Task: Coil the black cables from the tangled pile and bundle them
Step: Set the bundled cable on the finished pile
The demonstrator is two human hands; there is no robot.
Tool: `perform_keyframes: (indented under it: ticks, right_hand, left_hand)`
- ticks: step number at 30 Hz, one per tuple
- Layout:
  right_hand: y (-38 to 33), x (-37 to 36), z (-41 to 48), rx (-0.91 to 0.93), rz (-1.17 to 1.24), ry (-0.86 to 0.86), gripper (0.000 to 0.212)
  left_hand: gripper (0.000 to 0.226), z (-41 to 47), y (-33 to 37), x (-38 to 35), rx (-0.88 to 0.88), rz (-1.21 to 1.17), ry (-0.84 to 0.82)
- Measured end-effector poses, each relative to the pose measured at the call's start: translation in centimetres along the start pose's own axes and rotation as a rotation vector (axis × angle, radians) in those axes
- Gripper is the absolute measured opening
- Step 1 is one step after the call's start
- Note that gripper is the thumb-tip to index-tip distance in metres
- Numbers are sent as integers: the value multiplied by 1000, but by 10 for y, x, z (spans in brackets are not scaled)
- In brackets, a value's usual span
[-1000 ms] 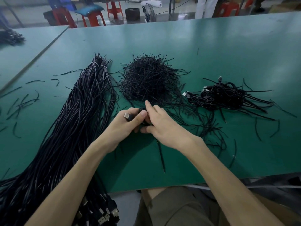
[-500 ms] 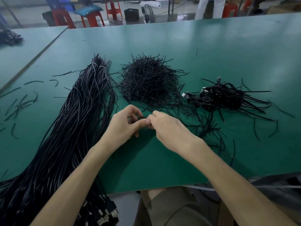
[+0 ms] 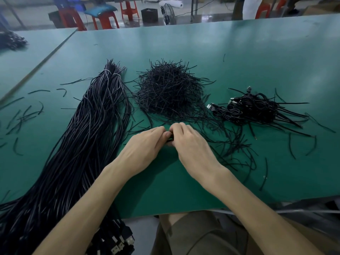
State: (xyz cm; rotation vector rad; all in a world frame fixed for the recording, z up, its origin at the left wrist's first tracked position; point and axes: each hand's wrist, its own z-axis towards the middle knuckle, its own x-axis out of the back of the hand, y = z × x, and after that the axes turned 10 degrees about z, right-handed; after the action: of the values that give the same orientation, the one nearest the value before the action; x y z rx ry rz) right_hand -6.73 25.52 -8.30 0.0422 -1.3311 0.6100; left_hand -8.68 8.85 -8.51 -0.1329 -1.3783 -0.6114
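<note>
My left hand (image 3: 145, 144) and my right hand (image 3: 189, 144) meet at the middle of the green table (image 3: 239, 52), fingertips together around a small coiled black cable (image 3: 169, 140) that is almost wholly hidden between them. A long sheaf of straight black cables (image 3: 88, 137) runs from the far middle to the near left edge, its USB plugs (image 3: 121, 242) hanging over the table's front. A mound of short black ties (image 3: 169, 91) lies just beyond my hands. To the right lies a heap of coiled, tied cables (image 3: 253, 107).
Loose ties (image 3: 24, 115) are scattered at the left and to the right of my hands (image 3: 239, 146). A second green table (image 3: 27, 57) adjoins at the left. Red stools (image 3: 104, 19) and a fan (image 3: 168, 12) stand beyond the far edge. My lap is under the near edge.
The silver plug seen in my left hand a second ago is now hidden. Both hands have closed tighter over the coil, fingertips touching. The tie hanging below my right hand is gone from view.
</note>
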Motion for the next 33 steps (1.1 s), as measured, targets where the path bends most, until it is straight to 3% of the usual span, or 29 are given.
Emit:
perform_keyframes:
  ticks: [2, 6, 11, 17, 21, 25, 28, 33]
  right_hand:
    - [-6, -1, 1, -12, -100, 90, 36]
    - [-13, -5, 0, 20, -259, 162, 26]
    - [-12, -4, 1, 42, -138, 160, 42]
    - [-5, -3, 3, 48, -77, 152, 32]
    - [2, -8, 5, 26, -33, 103, 42]
    - [11, -5, 4, -80, -52, 287, 47]
    - [20, 2, 2, -152, -62, 440, 35]
    - [35, 4, -2, -364, -174, 200, 25]
  left_hand:
    - [42, 1, -1, 0, 28, -49, 40]
    - [41, 1, -2, -1, 68, -136, 75]
    - [41, -1, -2, 0, 66, -218, 64]
    - [40, 0, -1, -1, 21, -201, 36]
    - [36, 0, 1, -3, 4, 1, 17]
    - [40, 3, -4, -2, 171, 139, 121]
    - [43, 2, -11, 2, 288, 112, 202]
    - [46, 3, -12, 1, 420, 88, 228]
